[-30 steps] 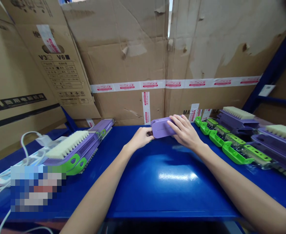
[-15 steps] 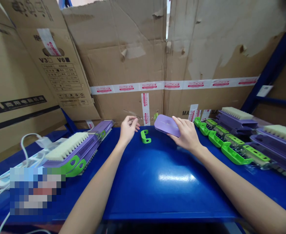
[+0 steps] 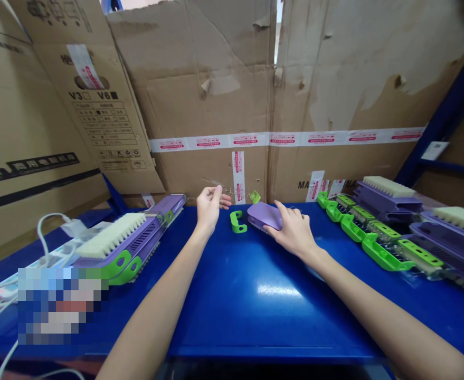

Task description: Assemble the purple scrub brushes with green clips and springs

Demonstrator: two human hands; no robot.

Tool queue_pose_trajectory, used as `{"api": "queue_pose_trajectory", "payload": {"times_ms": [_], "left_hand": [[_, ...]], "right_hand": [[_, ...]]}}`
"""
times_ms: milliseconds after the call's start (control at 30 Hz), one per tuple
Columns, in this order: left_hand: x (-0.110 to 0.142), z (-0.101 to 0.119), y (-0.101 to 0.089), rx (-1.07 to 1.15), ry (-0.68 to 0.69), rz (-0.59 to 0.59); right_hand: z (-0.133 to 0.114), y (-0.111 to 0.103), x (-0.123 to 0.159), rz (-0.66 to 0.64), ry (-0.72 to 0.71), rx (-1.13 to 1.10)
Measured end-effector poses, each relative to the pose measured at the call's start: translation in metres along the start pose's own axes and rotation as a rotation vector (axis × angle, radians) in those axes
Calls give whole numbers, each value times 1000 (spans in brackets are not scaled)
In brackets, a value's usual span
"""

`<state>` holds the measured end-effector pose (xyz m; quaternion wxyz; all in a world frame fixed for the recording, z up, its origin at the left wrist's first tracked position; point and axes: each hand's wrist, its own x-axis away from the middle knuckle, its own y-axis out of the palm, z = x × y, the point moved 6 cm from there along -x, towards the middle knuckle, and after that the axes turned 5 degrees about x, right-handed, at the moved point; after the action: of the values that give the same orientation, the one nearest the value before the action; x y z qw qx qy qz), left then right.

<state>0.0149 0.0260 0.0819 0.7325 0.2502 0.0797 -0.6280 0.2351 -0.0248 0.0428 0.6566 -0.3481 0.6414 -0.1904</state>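
Between finger and thumb, my left hand pinches a clear plastic strip, hard to make out against the cardboard. A light-green end piece shows at the strip's right end. My right hand grips a purple brush piece from its right side, fingers over the smooth top. The brush piece is low at the table's back, its toothed or bristled side facing down. A green C-shaped clip stands on the blue table between my hands, touched by neither.
Purple brush assemblies with cream bristles lie at left, beside a power strip with white cables. On the right are a row of green clips, clear parts with green ends and more purple brushes. Cardboard walls the back.
My right hand has lowered the purple brush piece towards the table and tilted it flatter. The green end piece now shows above it. My left hand has barely moved.
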Motion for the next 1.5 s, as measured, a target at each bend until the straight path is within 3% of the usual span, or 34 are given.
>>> {"api": "queue_pose_trajectory", "payload": {"times_ms": [333,500,733,867,1000,1167,1367,1500], "left_hand": [[17,-11,27,31,-207,-207],[19,-14,30,50,-222,-225],[24,-8,39,-17,-136,-396],[24,-10,39,-64,-111,-371],[19,-11,32,-94,-107,-299],[17,-9,26,-79,-153,-262],[20,-27,20,37,-508,-196],[23,-38,19,121,-719,-187]], "right_hand": [[-13,-29,-6,178,-238,-371],[0,-24,-8,132,-44,-593],[16,-13,-13,28,277,-1047],[20,-9,-14,-1,302,-1117],[14,-11,-14,-18,144,-983],[1,-32,-8,160,-191,-552],[-7,-53,-4,351,-507,-240],[-13,-59,-1,386,-679,-166]]}}
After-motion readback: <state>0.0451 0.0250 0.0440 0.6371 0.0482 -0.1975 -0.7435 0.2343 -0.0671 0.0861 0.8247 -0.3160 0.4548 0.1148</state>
